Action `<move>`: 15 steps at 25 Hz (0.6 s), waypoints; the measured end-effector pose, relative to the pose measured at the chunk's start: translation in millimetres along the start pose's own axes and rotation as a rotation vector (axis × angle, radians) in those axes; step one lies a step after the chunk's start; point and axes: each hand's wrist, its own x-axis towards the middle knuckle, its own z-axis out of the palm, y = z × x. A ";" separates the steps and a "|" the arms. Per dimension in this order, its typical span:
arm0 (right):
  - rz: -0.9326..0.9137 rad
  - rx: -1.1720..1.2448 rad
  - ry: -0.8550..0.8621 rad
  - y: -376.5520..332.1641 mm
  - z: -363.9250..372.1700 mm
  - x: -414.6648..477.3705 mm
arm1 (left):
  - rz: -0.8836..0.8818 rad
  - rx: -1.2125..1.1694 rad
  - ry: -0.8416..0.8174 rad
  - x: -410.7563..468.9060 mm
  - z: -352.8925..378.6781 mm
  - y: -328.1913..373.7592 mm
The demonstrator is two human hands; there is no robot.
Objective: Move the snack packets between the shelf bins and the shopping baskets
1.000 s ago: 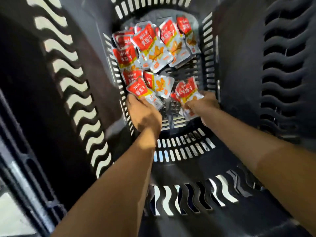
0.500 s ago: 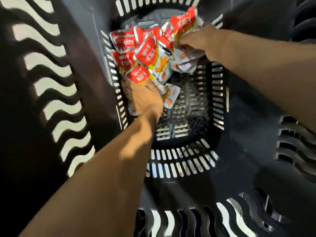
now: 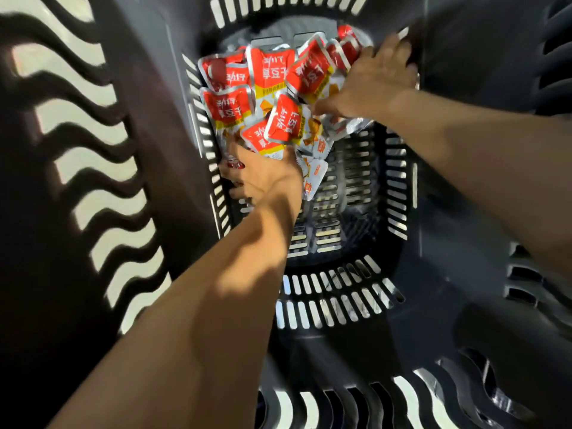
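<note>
Change logged: over the last second we see both hands gone from the near floor of the shopping basket to its far end, and the loose snack packets swept into one heap. We judge the gathering nearly done, with a lift-out the likely next step.

1. Left hand: at 7 o'clock of the heap, its fingers curled under the lower edge and clamped on several packets.
2. Snack packets: piled at 12 o'clock of the basket floor against the far-left wall, with a few trailing toward 5 o'clock.
3. Right hand: at 2 o'clock of the heap, fingers spread and fairly straight, palm pressed onto the pile. We cannot tell whether anything is pinched beneath.
</note>
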 end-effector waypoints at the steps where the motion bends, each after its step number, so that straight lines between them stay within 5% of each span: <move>1: -0.009 0.002 0.014 -0.2 -2.1 -3.1 | -0.022 -0.026 0.002 -2.9 0.2 2.5; 7: 0.064 0.656 -0.061 -6.7 10.5 -0.6 | -0.304 -0.588 -0.027 7.6 1.8 4.2; 15: 0.222 1.020 -0.223 12.5 19.9 2.5 | -0.233 -0.570 -0.148 29.6 40.7 -30.6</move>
